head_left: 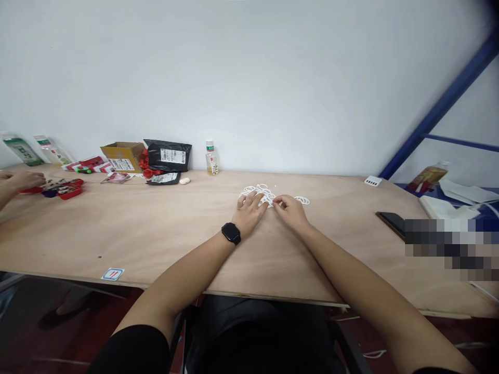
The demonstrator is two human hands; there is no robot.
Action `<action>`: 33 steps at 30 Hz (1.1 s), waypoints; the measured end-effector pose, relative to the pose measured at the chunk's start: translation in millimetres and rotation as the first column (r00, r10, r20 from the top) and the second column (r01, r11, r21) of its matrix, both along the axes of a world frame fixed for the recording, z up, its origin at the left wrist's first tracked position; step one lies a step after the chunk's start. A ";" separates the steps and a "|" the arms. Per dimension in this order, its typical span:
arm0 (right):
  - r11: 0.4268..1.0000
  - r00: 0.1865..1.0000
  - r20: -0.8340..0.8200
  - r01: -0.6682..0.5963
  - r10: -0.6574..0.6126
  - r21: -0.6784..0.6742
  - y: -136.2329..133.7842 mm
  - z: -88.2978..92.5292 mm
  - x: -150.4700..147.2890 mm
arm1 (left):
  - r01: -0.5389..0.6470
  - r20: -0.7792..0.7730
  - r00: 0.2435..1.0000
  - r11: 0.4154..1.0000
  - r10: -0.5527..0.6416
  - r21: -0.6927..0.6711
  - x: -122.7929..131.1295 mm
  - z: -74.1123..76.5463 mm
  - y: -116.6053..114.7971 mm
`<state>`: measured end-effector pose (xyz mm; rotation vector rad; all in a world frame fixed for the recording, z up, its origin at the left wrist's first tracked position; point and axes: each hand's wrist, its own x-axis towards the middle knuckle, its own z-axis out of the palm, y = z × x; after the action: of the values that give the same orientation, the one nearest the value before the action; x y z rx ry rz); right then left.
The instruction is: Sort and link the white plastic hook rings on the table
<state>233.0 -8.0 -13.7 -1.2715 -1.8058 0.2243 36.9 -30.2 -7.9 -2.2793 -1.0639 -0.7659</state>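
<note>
A loose pile of thin white rings [262,187] lies on the wooden table in front of me. My left hand [249,214], with a black watch on its wrist, rests over the near side of the pile, fingers apart and touching the rings. At the pile's right edge my right hand [290,209] has its thumb and index finger pinched together on what looks like a white ring, mostly hidden by the fingertips. A smaller group of white rings [302,200] lies just beyond and to the right of that hand.
Along the wall stand a drink bottle [212,161], a black parcel bag [168,156] and a cardboard box [123,156]. A co-worker's hand [23,180] is at red trays [70,189] on the left. A phone [392,223] lies to the right.
</note>
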 end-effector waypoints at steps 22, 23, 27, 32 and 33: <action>0.969 0.838 0.494 -0.158 0.232 -0.188 -4.2 -12.6 -14.0 | 0.014 -0.067 0.997 0.950 -0.037 -0.312 -2.7 -12.0 16.4; 0.969 0.850 0.472 -0.161 0.233 -0.189 -3.1 -13.1 -12.9 | 0.015 -0.069 0.997 0.952 -0.038 -0.304 -2.6 -11.5 16.0; 0.965 0.910 0.326 -0.224 0.257 -0.137 -0.2 -12.7 -9.4 | 0.016 -0.026 0.999 0.949 -0.025 -0.314 -4.8 -7.8 14.7; 0.955 0.956 0.086 -0.267 0.280 -0.131 -3.1 -10.0 -11.0 | 0.070 0.097 0.994 0.953 -0.043 -0.296 -7.5 -0.9 11.7; 0.949 0.957 0.049 -0.275 0.285 -0.151 -4.6 -9.2 -11.8 | 0.081 0.117 0.992 0.953 -0.049 -0.291 -7.6 -0.2 11.2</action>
<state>221.2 -12.6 -23.0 -1.1266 -2.0612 0.4797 29.3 -19.0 -8.1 -2.5593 -1.2296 -0.8116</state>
